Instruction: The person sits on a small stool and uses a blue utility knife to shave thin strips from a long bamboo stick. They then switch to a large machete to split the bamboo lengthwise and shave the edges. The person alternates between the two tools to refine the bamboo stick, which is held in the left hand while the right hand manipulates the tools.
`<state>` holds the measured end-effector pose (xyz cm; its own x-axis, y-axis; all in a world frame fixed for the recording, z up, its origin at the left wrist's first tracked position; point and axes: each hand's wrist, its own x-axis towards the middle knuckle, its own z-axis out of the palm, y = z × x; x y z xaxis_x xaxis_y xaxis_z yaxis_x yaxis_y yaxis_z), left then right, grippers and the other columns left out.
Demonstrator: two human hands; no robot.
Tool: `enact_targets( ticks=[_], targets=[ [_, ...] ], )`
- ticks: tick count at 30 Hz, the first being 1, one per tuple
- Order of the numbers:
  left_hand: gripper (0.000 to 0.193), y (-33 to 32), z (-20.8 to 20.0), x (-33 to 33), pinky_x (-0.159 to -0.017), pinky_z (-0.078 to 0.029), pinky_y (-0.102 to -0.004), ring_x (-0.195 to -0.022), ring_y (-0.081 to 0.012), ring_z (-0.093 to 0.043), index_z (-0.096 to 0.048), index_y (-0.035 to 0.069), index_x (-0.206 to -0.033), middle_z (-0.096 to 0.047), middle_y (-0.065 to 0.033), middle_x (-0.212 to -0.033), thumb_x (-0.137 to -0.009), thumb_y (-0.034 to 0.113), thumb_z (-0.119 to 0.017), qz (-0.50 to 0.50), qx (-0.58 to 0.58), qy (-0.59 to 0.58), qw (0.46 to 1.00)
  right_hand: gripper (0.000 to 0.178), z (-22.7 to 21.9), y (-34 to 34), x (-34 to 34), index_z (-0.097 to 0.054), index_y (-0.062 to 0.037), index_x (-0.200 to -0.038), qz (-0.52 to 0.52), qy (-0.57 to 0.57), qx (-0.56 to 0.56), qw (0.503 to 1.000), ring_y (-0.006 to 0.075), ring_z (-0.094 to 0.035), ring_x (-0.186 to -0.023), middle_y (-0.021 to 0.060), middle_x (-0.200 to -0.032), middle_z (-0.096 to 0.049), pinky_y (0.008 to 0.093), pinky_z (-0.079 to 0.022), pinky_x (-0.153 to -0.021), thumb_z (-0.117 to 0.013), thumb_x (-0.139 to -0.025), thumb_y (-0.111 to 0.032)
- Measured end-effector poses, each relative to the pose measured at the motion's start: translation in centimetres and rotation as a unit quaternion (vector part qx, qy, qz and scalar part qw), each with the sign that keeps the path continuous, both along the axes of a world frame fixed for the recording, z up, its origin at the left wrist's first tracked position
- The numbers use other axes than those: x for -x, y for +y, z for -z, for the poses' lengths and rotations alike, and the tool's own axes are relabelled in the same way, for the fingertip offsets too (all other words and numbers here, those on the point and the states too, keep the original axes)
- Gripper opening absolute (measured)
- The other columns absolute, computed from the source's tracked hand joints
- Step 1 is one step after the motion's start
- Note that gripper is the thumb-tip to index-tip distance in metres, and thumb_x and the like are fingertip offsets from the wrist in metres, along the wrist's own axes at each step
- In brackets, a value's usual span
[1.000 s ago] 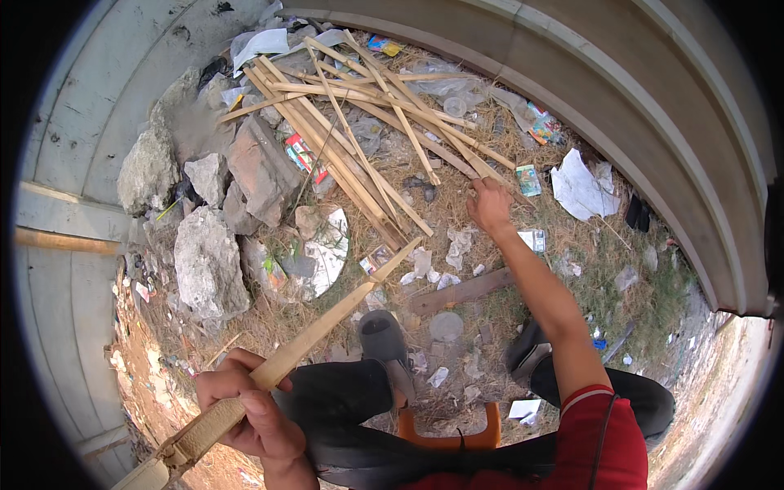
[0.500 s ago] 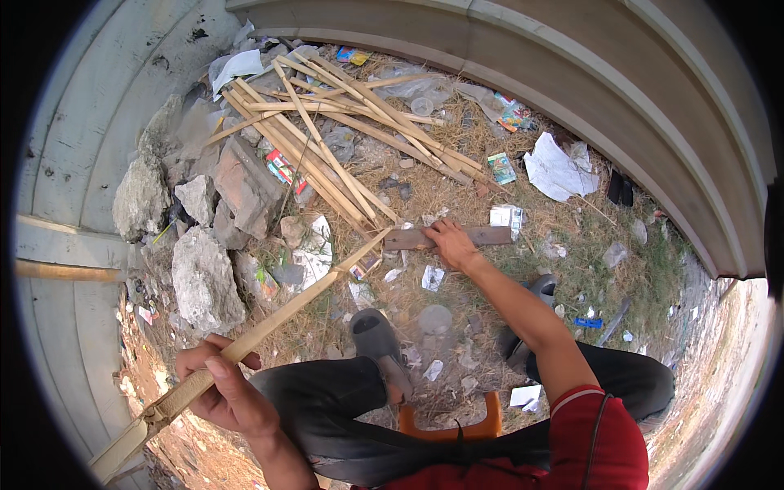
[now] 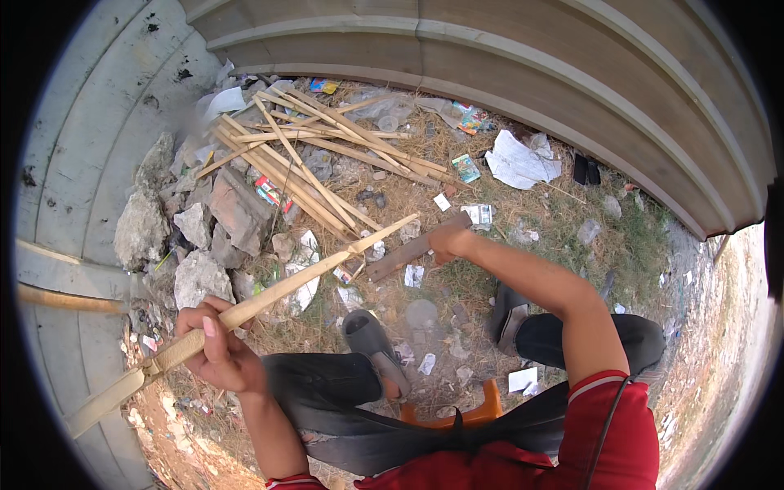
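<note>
My left hand [image 3: 219,343] is closed round a long pale split bamboo strip [image 3: 278,290]. The strip runs from the lower left up to the middle, and a node shows just below the hand. Its far tip passes above one end of a flat dark brown bar [image 3: 400,257], which looks like wood. My right hand [image 3: 449,241] grips that bar close to its other end, with the fingers partly hidden. The bar slants, its far end pointing up and right. Beyond both hands, a loose pile of similar bamboo strips [image 3: 306,147] lies on the ground.
Rocks and broken concrete [image 3: 204,278] sit at the left beside a pale metal wall [image 3: 90,163]. A brown corrugated metal fence [image 3: 506,49] closes the far side. Paper scraps [image 3: 523,159] litter the dry grass. My sandalled feet [image 3: 371,339] flank an orange stool [image 3: 457,416].
The brown bar has turned from nearly level to a slant, and my right hand is nearer its far end. The bamboo strip in my left hand has tilted flatter, its tip farther right.
</note>
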<state>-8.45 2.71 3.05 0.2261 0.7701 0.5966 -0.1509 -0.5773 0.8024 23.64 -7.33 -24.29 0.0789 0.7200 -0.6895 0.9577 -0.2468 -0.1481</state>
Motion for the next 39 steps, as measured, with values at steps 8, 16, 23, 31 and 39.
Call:
enact_targets(
  ticks=[8, 16, 23, 31, 39],
  targets=[
    [0.025, -0.2, -1.1, -5.6, -0.053, -0.037, -0.0252, -0.054, -0.0097, -0.046, -0.051, 0.003, -0.075, -0.049, -0.0033, -0.059, -0.096, 0.015, -0.055, 0.097, -0.061, 0.110, 0.987, 0.054, -22.9, -17.6, -16.6, -0.067, -0.0018, -0.122, 0.175, -0.156, -0.177, 0.956, 0.0395, -0.066, -0.107, 0.0223, -0.114, -0.070, 0.0457, -0.051, -0.096, -0.071, -0.084, -0.039],
    [0.027, 0.8, 4.0, -10.9, -0.051, -0.036, -0.0281, -0.051, -0.0101, -0.044, -0.053, 0.002, -0.073, -0.045, -0.0034, -0.053, -0.097, 0.015, -0.055, 0.093, -0.089, 0.141, 0.982, 0.045, -21.3, -40.6, -10.5, -0.067, -0.0005, -0.122, 0.484, -0.024, -0.288, 0.826, 0.0292, -0.071, -0.094, 0.0205, -0.106, -0.073, 0.0391, -0.054, -0.085, -0.070, -0.087, -0.029],
    [0.023, -0.8, 3.2, -15.1, -0.054, -0.036, -0.0256, -0.058, -0.0080, -0.045, -0.056, 0.003, -0.083, -0.050, 0.0003, -0.068, -0.100, 0.019, -0.053, 0.135, 0.000, 0.079, 0.988, 0.049, 2.7, -56.5, 3.0, -0.070, -0.0017, -0.116, 0.663, -0.040, -0.142, 0.734, 0.0363, -0.069, -0.105, 0.0229, -0.110, -0.071, 0.0416, -0.054, -0.092, -0.076, -0.079, -0.035],
    [0.035, -1.4, 3.9, -16.7, -0.057, -0.039, -0.0273, -0.061, -0.0095, -0.049, -0.059, 0.002, -0.082, -0.054, -0.0019, -0.069, -0.104, 0.028, -0.051, 0.119, 0.007, 0.126, 0.985, 0.076, 14.1, -51.8, 17.6, -0.042, -0.0043, -0.142, 0.795, -0.132, -0.048, 0.590, 0.0418, -0.043, -0.131, 0.0251, -0.139, -0.044, 0.0501, -0.042, -0.105, -0.074, -0.080, -0.035],
    [0.044, 2.4, 4.9, -16.6, -0.059, -0.039, -0.0343, -0.061, -0.0189, -0.050, -0.054, -0.002, -0.069, -0.051, -0.0076, -0.063, -0.103, 0.026, -0.049, 0.007, -0.196, 0.080, 0.977, 0.064, 15.9, -49.4, 10.0, -0.040, -0.0078, -0.136, 0.819, -0.234, -0.040, 0.522, 0.0396, -0.043, -0.126, 0.0193, -0.128, -0.045, 0.0558, -0.040, -0.099, -0.070, -0.085, -0.033]
  ],
)
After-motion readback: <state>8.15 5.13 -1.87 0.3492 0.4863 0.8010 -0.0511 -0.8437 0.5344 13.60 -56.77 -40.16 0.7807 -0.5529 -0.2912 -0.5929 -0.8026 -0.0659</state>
